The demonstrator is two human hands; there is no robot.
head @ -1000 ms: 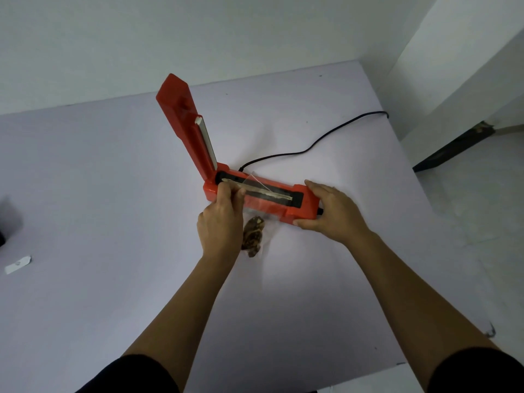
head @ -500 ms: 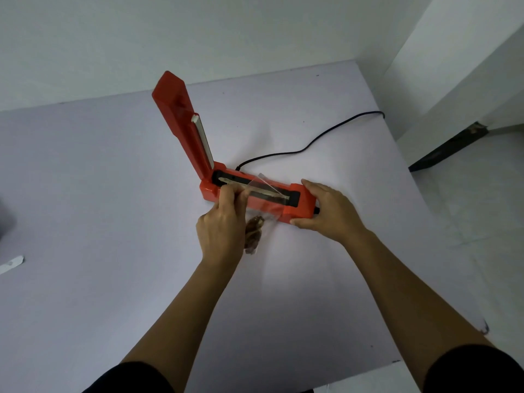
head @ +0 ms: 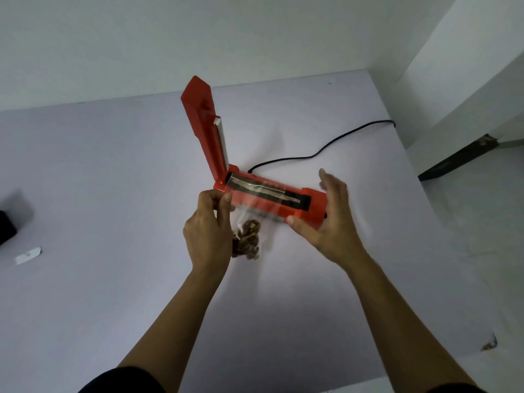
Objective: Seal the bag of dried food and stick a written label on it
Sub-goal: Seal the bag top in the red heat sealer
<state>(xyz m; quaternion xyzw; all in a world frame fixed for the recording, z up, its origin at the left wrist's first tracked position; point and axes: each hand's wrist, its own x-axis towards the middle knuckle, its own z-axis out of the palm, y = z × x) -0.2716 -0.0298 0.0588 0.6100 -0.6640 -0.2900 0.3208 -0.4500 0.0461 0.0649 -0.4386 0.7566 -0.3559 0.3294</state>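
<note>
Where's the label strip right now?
In the head view, the small white label strip lies flat at the far left of the table, beside a dark object at the edge, well away from the red sealer.

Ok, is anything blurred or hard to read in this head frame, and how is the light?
Head view: the right hand is motion-smeared at the fingers, while the left hand is sharper; the clear bag nearly vanishes against the red sealer; lighting is soft and even, with faint shadows on the table; wide-angle bending shows at the edges.
</note>
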